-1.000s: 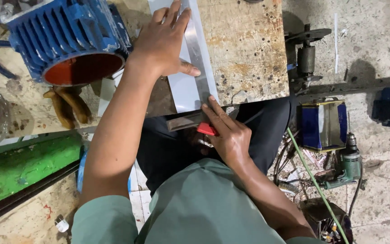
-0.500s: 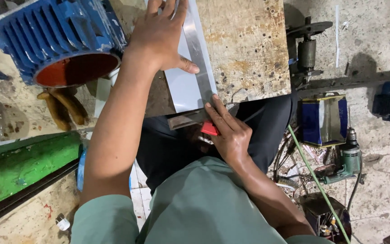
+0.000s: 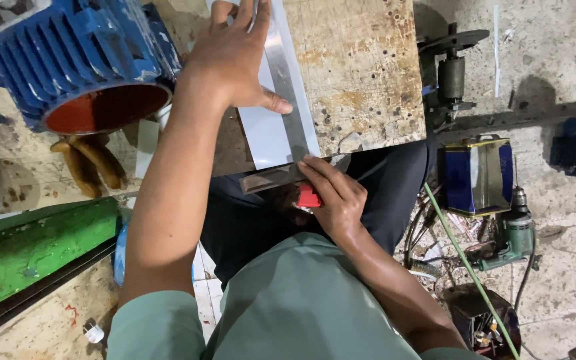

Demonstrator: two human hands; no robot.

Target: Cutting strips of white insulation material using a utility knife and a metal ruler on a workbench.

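Barely shifted, his left hand [image 3: 235, 57] stays flat, pinning the metal ruler [image 3: 287, 87] on the white sheet [image 3: 265, 137]; right hand [image 3: 335, 200] grips a red-handled cutter [image 3: 308, 197].

A worn wooden board [image 3: 361, 73] carries a white sheet [image 3: 265, 130] under a steel ruler [image 3: 287, 80].

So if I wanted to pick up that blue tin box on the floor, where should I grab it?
Probably by its two flat blue sides, reaching straight down from above. The tin box stands upright on the floor with its open top facing up, so the side walls are easy to pinch. Come from the far side, because the green drill and tangled wires crowd the near side.
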